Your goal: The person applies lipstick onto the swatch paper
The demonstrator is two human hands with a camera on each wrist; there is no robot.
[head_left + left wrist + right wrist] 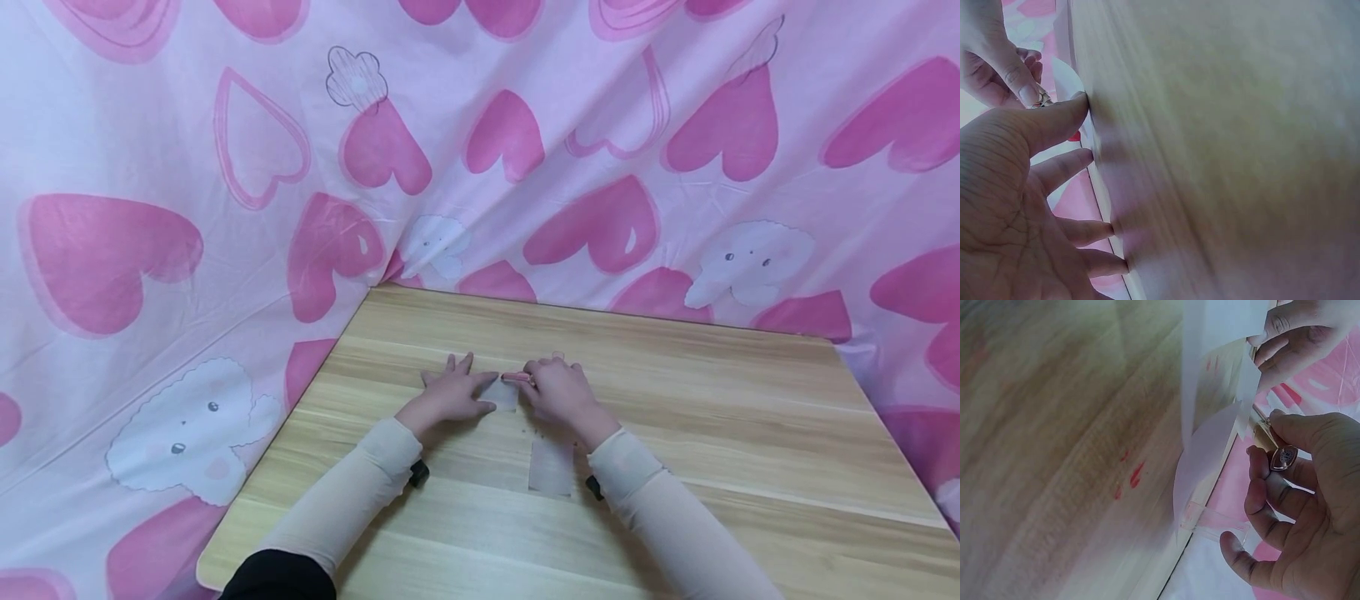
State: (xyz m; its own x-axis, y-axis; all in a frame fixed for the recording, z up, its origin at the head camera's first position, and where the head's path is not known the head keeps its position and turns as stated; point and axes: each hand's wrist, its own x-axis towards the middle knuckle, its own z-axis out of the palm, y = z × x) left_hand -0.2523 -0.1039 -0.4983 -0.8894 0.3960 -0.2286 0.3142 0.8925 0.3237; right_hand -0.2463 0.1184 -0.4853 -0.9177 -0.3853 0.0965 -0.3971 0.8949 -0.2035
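Thin white paper sheet (507,396) lies toward the far edge of the pale wood-grain table (720,400); left hand (452,392) splayed at the sheet's left side. Right hand (561,390) pinches a slim pinkish metallic tube (516,377) near it — likely light, rigid, slippery; hold mid-barrel. Sheet probably limp — pin by edges.

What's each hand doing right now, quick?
Left hand: open, spread at the edge of a pale sheet.
Right hand: closed, holding a slim reddish stick.
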